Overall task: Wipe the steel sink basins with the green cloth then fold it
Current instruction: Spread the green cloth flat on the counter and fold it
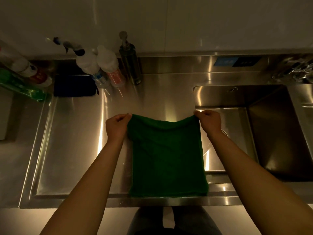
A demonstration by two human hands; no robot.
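Over the steel counter [76, 150]: green cloth [167, 160] held up flat.
Left hand [116, 127] and right hand [210, 123] each pinch a top corner; sink basin [274, 133] at right.

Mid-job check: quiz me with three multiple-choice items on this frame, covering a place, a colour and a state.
1. The deep basin lies where from the cloth? A its left; B its right; C out of view.
2. The cloth's colour? A green; B blue; C white.
3. The cloth's state? A lying in the basin; B crumpled in one fist; C spread, left hand and right hand pinching its top corners.
Answers: 1 B, steel walls drop away at its right; 2 A, dark green throughout; 3 C, it stretches between both hands.
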